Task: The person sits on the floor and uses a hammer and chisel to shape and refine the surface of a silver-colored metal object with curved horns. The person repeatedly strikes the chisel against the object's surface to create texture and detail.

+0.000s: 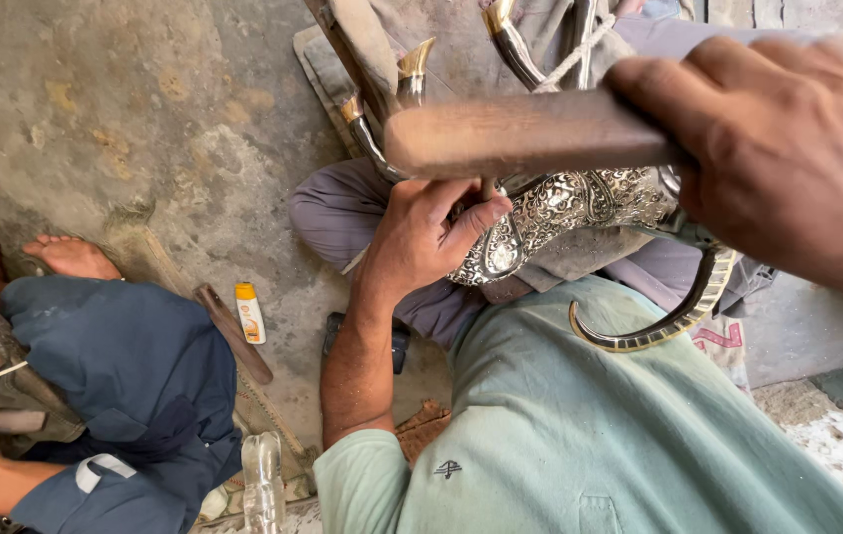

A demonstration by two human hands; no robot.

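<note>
A seated person's left hand [428, 235] grips a thin tool against an engraved silver vessel [580, 203] resting in the lap. Just above the vessel, the right hand [788, 148] is closed around a wooden handle [530, 133] lying crosswise.

This looks like a small metal-craft workshop where the work is done seated on the ground. The floor is rough, stained grey concrete [144, 119], and people sit directly on it with no furniture. An ornate, embossed silver-coloured metal piece [570, 203] with curved brass-tipped metal arms [412, 74] rests on worn grey cloth across a lap. A wooden-handled tool [525, 133] is held over it. A second person in dark blue clothes [135, 376] sits barefoot close by, beside a loose wooden stick [234, 331] and a small white-and-orange tube [249, 311].
</note>
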